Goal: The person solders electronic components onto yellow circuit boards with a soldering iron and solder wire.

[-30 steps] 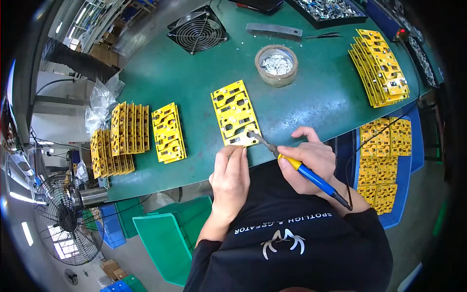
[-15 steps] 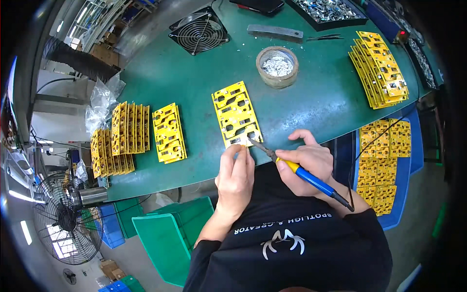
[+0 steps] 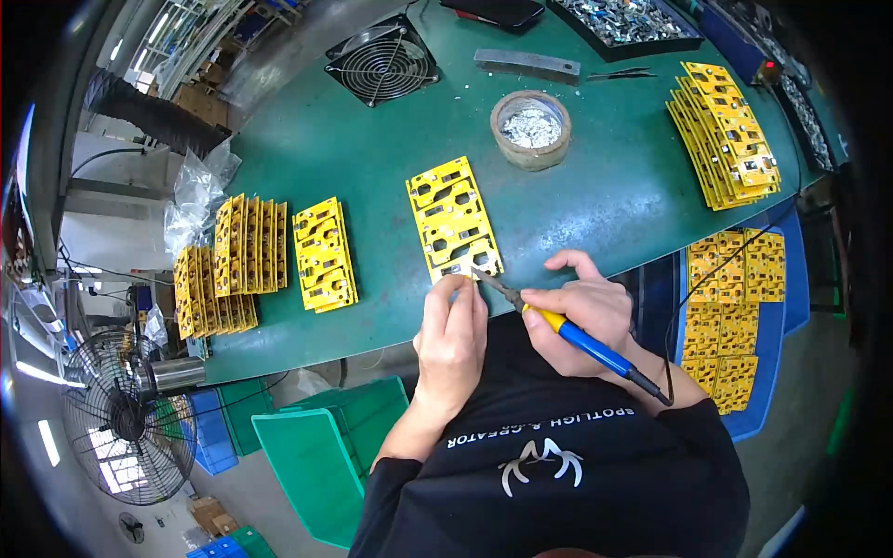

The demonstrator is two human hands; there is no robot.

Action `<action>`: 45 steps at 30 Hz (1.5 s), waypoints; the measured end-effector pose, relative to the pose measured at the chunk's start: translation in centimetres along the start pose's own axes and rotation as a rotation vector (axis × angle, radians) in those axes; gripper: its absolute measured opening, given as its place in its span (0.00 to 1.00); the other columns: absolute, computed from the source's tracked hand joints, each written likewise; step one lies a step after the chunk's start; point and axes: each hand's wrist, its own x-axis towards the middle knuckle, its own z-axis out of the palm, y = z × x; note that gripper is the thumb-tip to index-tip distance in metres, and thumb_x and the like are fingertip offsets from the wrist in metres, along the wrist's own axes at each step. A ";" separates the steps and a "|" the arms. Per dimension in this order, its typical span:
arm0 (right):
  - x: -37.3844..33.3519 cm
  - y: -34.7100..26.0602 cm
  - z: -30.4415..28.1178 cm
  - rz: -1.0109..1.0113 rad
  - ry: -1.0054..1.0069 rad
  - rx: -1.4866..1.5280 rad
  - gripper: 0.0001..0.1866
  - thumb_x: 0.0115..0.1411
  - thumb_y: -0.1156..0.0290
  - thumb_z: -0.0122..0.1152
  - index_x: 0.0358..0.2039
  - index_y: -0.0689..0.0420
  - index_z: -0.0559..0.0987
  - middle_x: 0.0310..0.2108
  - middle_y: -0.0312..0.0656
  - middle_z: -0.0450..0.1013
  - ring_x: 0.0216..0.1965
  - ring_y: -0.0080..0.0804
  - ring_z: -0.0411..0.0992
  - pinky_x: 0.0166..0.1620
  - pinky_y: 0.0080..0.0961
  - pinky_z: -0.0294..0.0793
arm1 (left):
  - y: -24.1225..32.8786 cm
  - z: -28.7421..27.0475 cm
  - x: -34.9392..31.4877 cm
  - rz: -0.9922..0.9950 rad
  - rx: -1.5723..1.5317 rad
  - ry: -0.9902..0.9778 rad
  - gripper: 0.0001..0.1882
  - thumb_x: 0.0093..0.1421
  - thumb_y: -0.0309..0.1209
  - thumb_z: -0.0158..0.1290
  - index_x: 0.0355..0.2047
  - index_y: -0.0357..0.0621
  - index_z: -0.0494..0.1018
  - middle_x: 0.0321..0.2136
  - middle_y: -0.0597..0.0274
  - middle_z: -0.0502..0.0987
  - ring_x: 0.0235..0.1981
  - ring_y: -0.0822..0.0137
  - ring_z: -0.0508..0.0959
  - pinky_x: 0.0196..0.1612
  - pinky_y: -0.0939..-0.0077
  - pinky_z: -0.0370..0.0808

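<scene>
A yellow circuit board panel with several dark cut-outs lies flat on the green table. At its near edge is my left hand, thumb and fingers pinched together; whatever small piece sits between the fingertips is too hidden to name. My right hand grips a soldering iron with a blue and yellow handle, its index finger raised off it. The iron's tip meets the near end of the panel, just beside my left fingertips. Its cord runs from the handle's end past my right forearm.
Stacked yellow panels stand at the left and far right; a single panel group lies between. Beyond are a round pot of silvery bits, a small fan, a metal bar, tweezers and a parts tray.
My right hand and the soldering iron have shifted very slightly left, the tip staying at the panel's near end. My left hand has barely moved.
</scene>
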 end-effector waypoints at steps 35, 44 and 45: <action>-0.2 0.0 0.3 0.004 0.029 -0.012 0.11 0.48 0.81 0.73 0.34 0.62 0.85 0.23 0.41 0.81 0.19 0.31 0.78 0.49 0.45 0.82 | -2.2 -1.1 0.6 0.005 -0.009 -0.199 0.19 0.58 0.16 0.61 0.51 0.39 0.82 0.43 0.56 0.80 0.36 0.55 0.85 0.35 0.62 0.83; -0.1 0.2 0.1 0.023 0.118 0.017 0.09 0.51 0.83 0.68 0.34 0.65 0.86 0.19 0.40 0.77 0.16 0.28 0.72 0.52 0.50 0.80 | -2.0 -1.2 0.8 -0.010 -0.017 -0.231 0.22 0.57 0.14 0.59 0.53 0.38 0.81 0.45 0.54 0.79 0.40 0.51 0.85 0.40 0.59 0.85; -0.1 0.2 0.1 0.022 0.118 0.017 0.09 0.51 0.83 0.68 0.34 0.65 0.86 0.19 0.40 0.77 0.16 0.28 0.72 0.52 0.50 0.80 | -2.0 -1.2 0.7 -0.010 -0.008 -0.229 0.21 0.58 0.14 0.60 0.53 0.38 0.81 0.45 0.54 0.79 0.39 0.51 0.85 0.39 0.60 0.85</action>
